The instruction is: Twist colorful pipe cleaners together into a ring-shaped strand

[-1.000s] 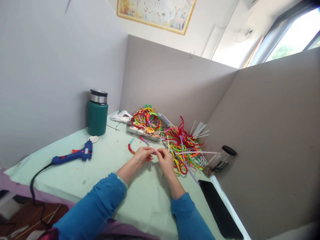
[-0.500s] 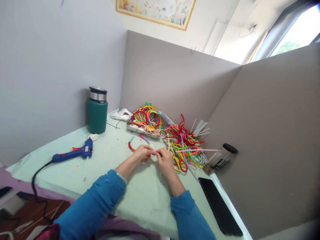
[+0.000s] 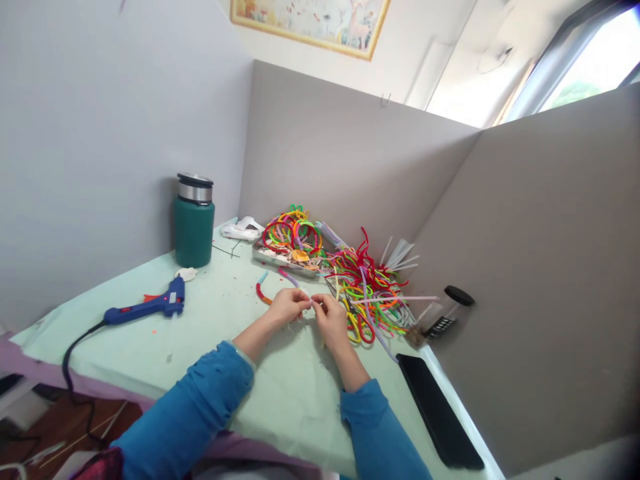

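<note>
My left hand (image 3: 289, 307) and my right hand (image 3: 331, 319) meet over the table, thumbs and index fingertips pinched together. Between the fingertips is a short stretch of pale pink pipe cleaner (image 3: 311, 303), mostly hidden by the fingers. Behind my left hand lies a curved multicolored pipe-cleaner ring (image 3: 262, 293) with light blue, red, orange and purple sections; the hand covers part of it. Just beyond my right hand is a tangled heap of colored pipe cleaners (image 3: 367, 283), with a cream strand (image 3: 337, 283) near the knuckles.
A metal tray (image 3: 285, 267) holds finished rings and small pieces at the back. To the left are a blue glue gun (image 3: 145, 307) with its cord and a green bottle (image 3: 194, 230). A black phone-like slab (image 3: 440, 413) and a clear jar (image 3: 447, 310) are at right. Grey partitions (image 3: 350, 140) enclose the table.
Both hands stay almost in place, the fingertips shifting slightly around the pale piece. A whitish patch seen behind the left fingers earlier no longer shows.
</note>
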`<state>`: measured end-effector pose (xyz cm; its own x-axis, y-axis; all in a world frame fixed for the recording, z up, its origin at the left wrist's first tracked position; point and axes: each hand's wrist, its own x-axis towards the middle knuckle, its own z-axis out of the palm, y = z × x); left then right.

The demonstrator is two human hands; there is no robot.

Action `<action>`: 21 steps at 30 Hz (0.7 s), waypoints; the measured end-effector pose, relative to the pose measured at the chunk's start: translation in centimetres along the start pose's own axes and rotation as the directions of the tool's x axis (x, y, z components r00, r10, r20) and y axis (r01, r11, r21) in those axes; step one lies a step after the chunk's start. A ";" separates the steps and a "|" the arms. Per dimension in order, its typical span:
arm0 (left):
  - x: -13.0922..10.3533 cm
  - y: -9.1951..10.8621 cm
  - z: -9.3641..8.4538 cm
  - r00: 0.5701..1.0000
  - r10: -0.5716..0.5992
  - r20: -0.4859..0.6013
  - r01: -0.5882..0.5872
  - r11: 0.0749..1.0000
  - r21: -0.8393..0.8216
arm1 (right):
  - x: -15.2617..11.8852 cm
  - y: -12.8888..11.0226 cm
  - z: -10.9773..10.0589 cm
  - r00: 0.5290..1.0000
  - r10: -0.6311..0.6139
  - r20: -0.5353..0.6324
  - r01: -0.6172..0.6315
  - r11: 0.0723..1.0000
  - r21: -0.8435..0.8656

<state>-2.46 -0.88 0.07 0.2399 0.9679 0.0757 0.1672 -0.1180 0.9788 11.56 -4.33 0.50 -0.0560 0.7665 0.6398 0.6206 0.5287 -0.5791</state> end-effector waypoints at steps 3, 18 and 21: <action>-0.1 0.0 0.0 0.998 0.054 -0.030 -0.052 0.997 0.065 | 0.1 0.0 0.0 1.000 0.000 0.009 0.000 1.000 0.022; -0.6 0.8 0.1 1.000 -0.011 0.009 0.013 0.978 -0.207 | 0.3 0.7 0.6 0.973 0.226 0.045 -0.230 0.941 0.250; -0.9 1.2 0.0 0.999 -0.032 -0.008 0.030 0.979 -0.200 | 0.2 0.4 0.4 0.985 0.167 0.034 -0.170 0.967 0.192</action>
<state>-2.51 -1.86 1.18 0.2269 0.9728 0.0458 -0.0201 -0.0424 0.9989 11.53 -3.85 0.18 0.0212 0.8560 0.5166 0.4591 0.4507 -0.7656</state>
